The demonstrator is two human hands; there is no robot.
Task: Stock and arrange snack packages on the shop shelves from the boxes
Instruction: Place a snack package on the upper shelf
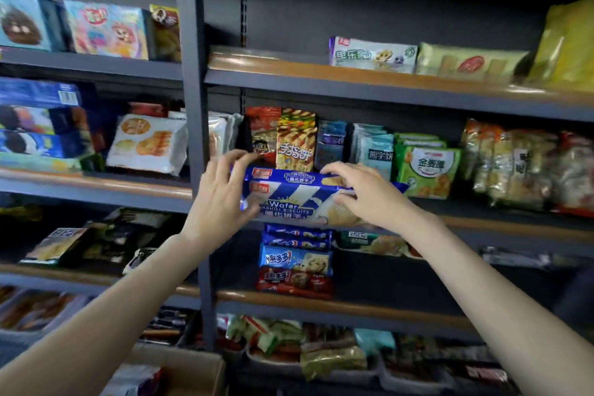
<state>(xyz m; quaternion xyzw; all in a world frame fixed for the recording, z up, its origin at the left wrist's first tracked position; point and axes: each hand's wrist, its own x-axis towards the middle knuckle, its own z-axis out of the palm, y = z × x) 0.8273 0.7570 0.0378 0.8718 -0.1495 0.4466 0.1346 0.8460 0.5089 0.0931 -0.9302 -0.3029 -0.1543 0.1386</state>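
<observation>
**Seating the wafer packs at the shelf's front edge**

We hold two stacked blue wafer packs [289,193] at the front edge of the middle shelf [482,222], just right of the upright post [193,138]. Our left hand [218,196] curls its fingers round their left end; our right hand [363,193] grips the right end from above. To finish well, we should keep both packs level, slide them back together against the upright packets [294,141] behind, and square the labels forward.

Two blue-and-white wafer packs [289,193], stacked flat, sit at the middle shelf [482,222] front edge.
</observation>
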